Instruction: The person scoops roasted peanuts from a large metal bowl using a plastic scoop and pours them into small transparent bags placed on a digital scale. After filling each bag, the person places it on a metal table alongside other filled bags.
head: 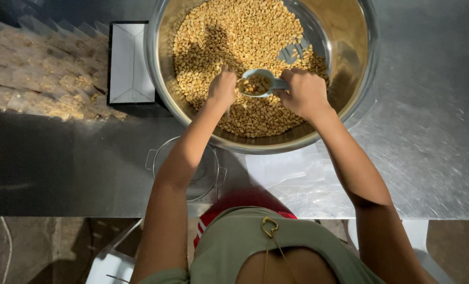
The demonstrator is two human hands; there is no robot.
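A large steel bowl (356, 79) holds a heap of pale tan beans (229, 37). My right hand (304, 93) grips the handle of a small light-blue scoop (268, 79) that is partly filled with beans. My left hand (223, 87) rests at the scoop's open end, fingers curled down into the beans; whether it holds anything is hidden.
The bowl stands on a steel table (429, 137). A white box with a black rim (129, 63) sits left of it, and clear bags of beans (40, 79) lie further left. A small lidded steel pot (203, 173) and clear plastic bags (292, 179) lie near the front edge.
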